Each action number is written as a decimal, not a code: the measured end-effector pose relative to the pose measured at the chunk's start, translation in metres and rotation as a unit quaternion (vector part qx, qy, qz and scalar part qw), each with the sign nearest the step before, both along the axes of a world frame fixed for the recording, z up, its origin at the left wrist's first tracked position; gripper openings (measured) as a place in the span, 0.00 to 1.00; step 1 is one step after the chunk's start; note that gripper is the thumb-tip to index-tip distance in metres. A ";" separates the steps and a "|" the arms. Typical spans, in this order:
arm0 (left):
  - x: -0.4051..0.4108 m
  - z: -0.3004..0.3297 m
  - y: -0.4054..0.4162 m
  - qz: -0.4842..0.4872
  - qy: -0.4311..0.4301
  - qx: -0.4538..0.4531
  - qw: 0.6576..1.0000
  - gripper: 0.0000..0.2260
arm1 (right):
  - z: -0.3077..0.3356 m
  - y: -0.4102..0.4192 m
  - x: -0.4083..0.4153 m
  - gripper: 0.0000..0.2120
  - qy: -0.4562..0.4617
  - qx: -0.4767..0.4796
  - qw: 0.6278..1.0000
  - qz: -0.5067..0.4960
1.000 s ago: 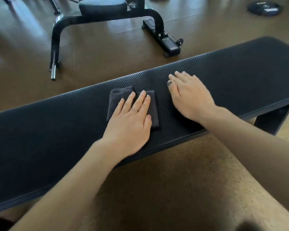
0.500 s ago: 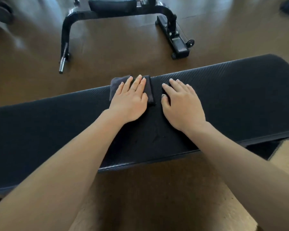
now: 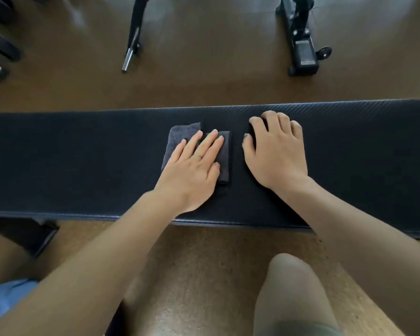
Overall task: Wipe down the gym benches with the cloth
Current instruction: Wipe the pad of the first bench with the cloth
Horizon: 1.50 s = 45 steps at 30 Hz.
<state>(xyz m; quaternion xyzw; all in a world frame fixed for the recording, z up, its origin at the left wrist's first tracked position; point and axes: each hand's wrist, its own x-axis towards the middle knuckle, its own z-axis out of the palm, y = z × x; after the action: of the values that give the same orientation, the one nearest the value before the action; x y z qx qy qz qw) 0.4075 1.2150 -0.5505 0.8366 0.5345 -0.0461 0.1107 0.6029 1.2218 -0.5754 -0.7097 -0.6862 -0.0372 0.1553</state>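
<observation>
Your left hand (image 3: 192, 170) lies flat, fingers straight, pressing the one folded dark cloth (image 3: 177, 137) onto the single black padded worktop (image 3: 83, 161), while your right hand (image 3: 277, 154) rests beside it, fingers loosely bent, holding nothing; no writing is legible.

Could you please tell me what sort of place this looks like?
Probably a gym: a long padded bench being wiped with a cloth, and black equipment frames on the brown floor.
</observation>
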 end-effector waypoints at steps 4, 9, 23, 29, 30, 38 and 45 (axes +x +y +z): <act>0.010 0.001 0.023 0.009 0.004 -0.011 1.000 0.26 | -0.002 -0.005 0.001 0.21 0.007 0.006 1.000 -0.001; 0.017 -0.001 0.053 -0.007 0.007 -0.020 1.000 0.26 | -0.005 -0.006 -0.001 0.23 0.013 0.019 1.000 -0.006; 0.019 0.000 0.073 -0.103 -0.010 -0.027 0.994 0.27 | -0.003 0.000 -0.005 0.21 0.010 0.028 0.999 -0.033; -0.041 -0.005 -0.066 -0.145 -0.043 -0.016 0.988 0.28 | 0.000 -0.001 -0.005 0.20 0.026 0.017 0.999 -0.039; -0.043 -0.007 -0.069 -0.139 -0.044 -0.012 0.989 0.28 | 0.000 -0.002 -0.005 0.20 0.028 0.018 0.999 -0.040; 0.013 -0.006 -0.006 -0.099 -0.033 0.003 0.994 0.26 | 0.006 -0.007 -0.004 0.21 0.046 -0.006 0.999 -0.027; 0.012 -0.007 -0.088 -0.037 -0.022 0.018 0.999 0.27 | 0.013 -0.052 0.052 0.24 0.064 -0.065 0.994 -0.058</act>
<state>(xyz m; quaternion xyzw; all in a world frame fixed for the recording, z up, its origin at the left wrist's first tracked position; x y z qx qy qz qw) 0.4190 1.1272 -0.5572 0.8583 0.5016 -0.0223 0.1058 0.6549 1.1695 -0.5628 -0.7580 -0.6331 0.0443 0.1502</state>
